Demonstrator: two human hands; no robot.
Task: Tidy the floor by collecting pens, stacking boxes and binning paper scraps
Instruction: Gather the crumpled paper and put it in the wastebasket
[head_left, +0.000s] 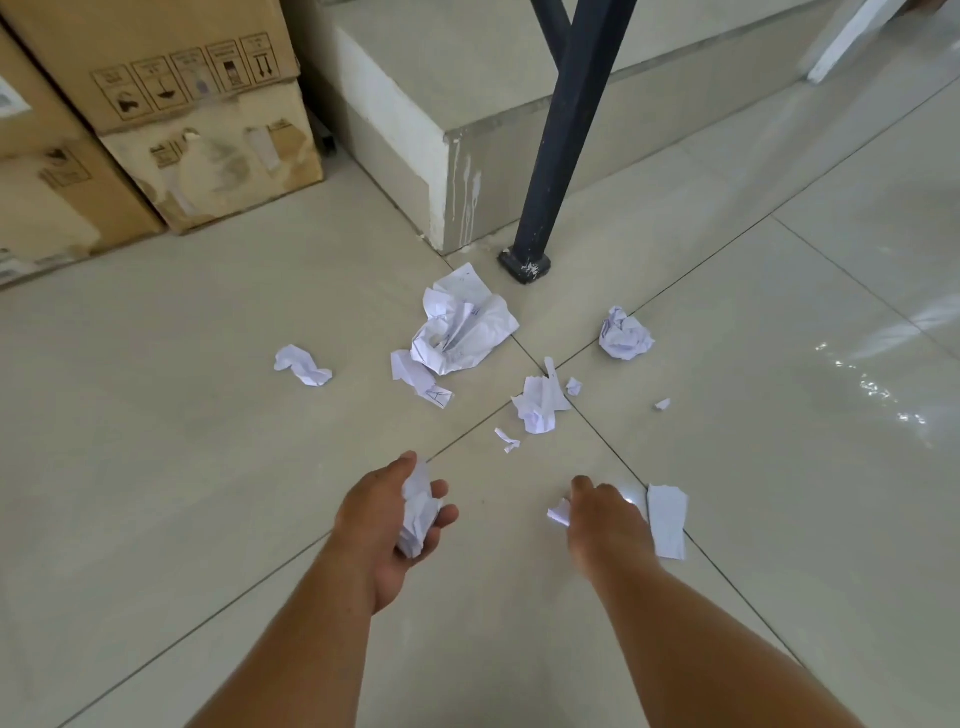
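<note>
My left hand grips a wad of crumpled white paper just above the tiled floor. My right hand pinches a small white scrap at floor level. A flat torn strip lies just right of that hand. Ahead lie a big crumpled sheet, a paper ball, a twisted piece, a folded piece and several tiny scraps. Stacked cardboard boxes stand at the far left. No pens or bin are in view.
A dark metal post stands on its foot beside the big sheet. A raised tiled step runs behind it. A white leg leans at the top right. Glossy tiles reflect light on the right.
</note>
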